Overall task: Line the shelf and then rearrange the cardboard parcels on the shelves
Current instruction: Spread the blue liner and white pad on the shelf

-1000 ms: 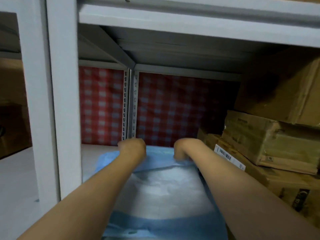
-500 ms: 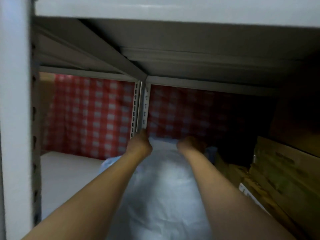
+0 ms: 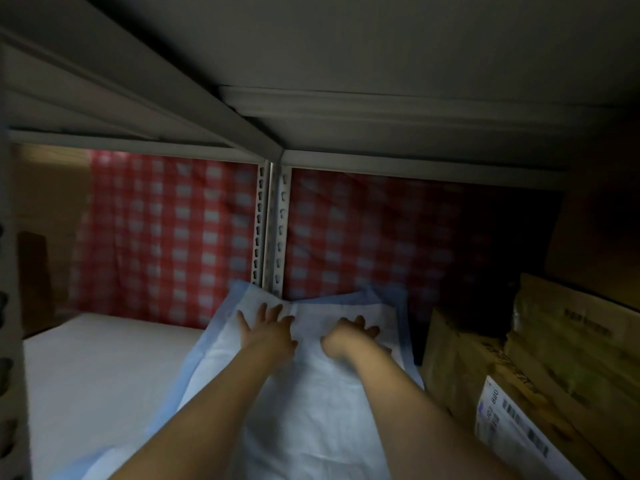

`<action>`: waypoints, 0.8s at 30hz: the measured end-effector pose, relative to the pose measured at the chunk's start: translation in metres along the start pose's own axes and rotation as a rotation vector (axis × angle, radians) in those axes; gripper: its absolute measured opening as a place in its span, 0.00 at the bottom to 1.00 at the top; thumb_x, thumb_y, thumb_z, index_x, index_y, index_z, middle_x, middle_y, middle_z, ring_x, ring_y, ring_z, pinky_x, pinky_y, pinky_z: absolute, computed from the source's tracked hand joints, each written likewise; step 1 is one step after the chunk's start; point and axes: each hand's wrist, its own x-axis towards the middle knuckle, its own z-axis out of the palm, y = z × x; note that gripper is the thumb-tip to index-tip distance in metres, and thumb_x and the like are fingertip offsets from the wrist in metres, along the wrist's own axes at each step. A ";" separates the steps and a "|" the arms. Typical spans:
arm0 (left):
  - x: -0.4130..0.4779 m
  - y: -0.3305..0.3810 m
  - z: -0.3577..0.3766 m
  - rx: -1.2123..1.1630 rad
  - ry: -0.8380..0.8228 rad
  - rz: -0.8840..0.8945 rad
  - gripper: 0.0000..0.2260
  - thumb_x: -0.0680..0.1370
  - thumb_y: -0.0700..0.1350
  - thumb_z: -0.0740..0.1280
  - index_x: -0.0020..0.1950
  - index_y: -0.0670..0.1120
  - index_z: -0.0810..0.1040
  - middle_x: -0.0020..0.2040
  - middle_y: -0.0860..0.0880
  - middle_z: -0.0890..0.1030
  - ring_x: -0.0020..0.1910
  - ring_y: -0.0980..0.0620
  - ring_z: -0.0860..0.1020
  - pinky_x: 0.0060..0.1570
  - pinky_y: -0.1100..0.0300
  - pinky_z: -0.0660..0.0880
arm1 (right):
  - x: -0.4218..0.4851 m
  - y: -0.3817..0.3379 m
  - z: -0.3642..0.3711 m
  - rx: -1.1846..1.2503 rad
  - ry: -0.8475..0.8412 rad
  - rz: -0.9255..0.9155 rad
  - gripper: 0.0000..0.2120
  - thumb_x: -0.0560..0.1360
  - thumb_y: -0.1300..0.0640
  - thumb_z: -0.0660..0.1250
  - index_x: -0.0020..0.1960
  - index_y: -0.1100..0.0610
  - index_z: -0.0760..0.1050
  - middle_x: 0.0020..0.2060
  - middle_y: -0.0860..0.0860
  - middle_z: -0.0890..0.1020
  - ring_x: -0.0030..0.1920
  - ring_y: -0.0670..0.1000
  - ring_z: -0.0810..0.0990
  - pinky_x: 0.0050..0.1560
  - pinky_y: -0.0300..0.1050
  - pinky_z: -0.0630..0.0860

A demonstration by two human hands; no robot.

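While both hands lie flat on the liner, I read the job as partway through its first half. The left hand [image 3: 266,327] has its fingers spread and straight, palm down on the sheet and gripping nothing. The right hand [image 3: 349,336] rests just beside it, fingers stretched forward and also pressing rather than holding, though its wrist is bent and hides part of the palm.

The liner [image 3: 311,410], a white sheet with a pale blue border, runs from the front of the shelf [image 3: 86,368] to the back. Its far edge is bunched up against the slotted metal post [image 3: 272,230] and the red checked cloth [image 3: 166,237] behind it. I judge it laid but not yet smoothed, since the far corners are rumpled and lifted.

It covers only the middle strip. A broad stretch of bare white shelf shows to its left, so either the sheet has to be unfolded sideways or another is needed.

Over on the right, the cardboard parcels [image 3: 519,375] are stacked just beside the liner's right edge, the lowest carrying a white barcode label [image 3: 509,431]. I cannot tell whether the sheet reaches under them. Nothing suggests the rearranging has begun, so that whole part looks left to do.
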 end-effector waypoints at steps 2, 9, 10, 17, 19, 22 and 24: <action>0.000 -0.003 0.012 0.020 -0.025 0.003 0.29 0.82 0.61 0.52 0.80 0.56 0.46 0.81 0.51 0.42 0.79 0.47 0.38 0.71 0.32 0.35 | 0.001 0.005 0.009 -0.071 0.018 -0.042 0.34 0.80 0.41 0.55 0.79 0.51 0.45 0.78 0.52 0.39 0.77 0.64 0.40 0.72 0.71 0.46; -0.010 -0.009 0.041 0.224 -0.192 0.111 0.32 0.79 0.68 0.38 0.80 0.55 0.45 0.81 0.49 0.41 0.79 0.48 0.38 0.71 0.37 0.30 | 0.010 0.022 0.050 -0.192 -0.056 -0.108 0.37 0.78 0.32 0.45 0.80 0.50 0.41 0.78 0.51 0.35 0.77 0.60 0.36 0.74 0.66 0.38; -0.011 -0.009 0.042 0.246 -0.200 0.122 0.32 0.79 0.68 0.38 0.80 0.55 0.46 0.81 0.49 0.42 0.80 0.48 0.39 0.72 0.37 0.29 | 0.011 0.025 0.054 -0.193 -0.069 -0.075 0.37 0.78 0.32 0.44 0.80 0.50 0.41 0.77 0.51 0.34 0.77 0.61 0.36 0.74 0.66 0.38; -0.034 -0.001 0.043 0.199 -0.263 0.122 0.32 0.80 0.66 0.38 0.81 0.53 0.45 0.81 0.47 0.44 0.80 0.47 0.42 0.74 0.41 0.33 | -0.005 0.035 0.069 -0.220 -0.067 -0.011 0.39 0.78 0.32 0.44 0.79 0.51 0.37 0.77 0.55 0.34 0.77 0.62 0.35 0.74 0.62 0.36; -0.044 -0.001 0.040 0.187 -0.237 0.103 0.32 0.80 0.66 0.39 0.81 0.53 0.42 0.81 0.47 0.40 0.79 0.46 0.38 0.73 0.40 0.31 | -0.014 0.036 0.068 -0.206 -0.016 -0.041 0.38 0.78 0.32 0.45 0.79 0.51 0.35 0.77 0.54 0.32 0.77 0.60 0.33 0.75 0.61 0.36; -0.062 0.000 0.037 0.198 -0.156 0.060 0.30 0.82 0.63 0.40 0.80 0.51 0.39 0.80 0.45 0.37 0.79 0.45 0.36 0.72 0.39 0.29 | -0.035 0.038 0.064 -0.192 0.004 -0.087 0.37 0.79 0.33 0.44 0.79 0.51 0.36 0.77 0.53 0.33 0.77 0.58 0.34 0.75 0.60 0.37; -0.077 -0.001 0.038 0.211 -0.161 0.027 0.29 0.82 0.60 0.41 0.81 0.49 0.41 0.81 0.43 0.40 0.79 0.44 0.38 0.73 0.39 0.31 | -0.054 0.043 0.066 -0.212 -0.069 -0.078 0.38 0.79 0.33 0.43 0.79 0.53 0.38 0.78 0.55 0.37 0.78 0.59 0.37 0.76 0.59 0.38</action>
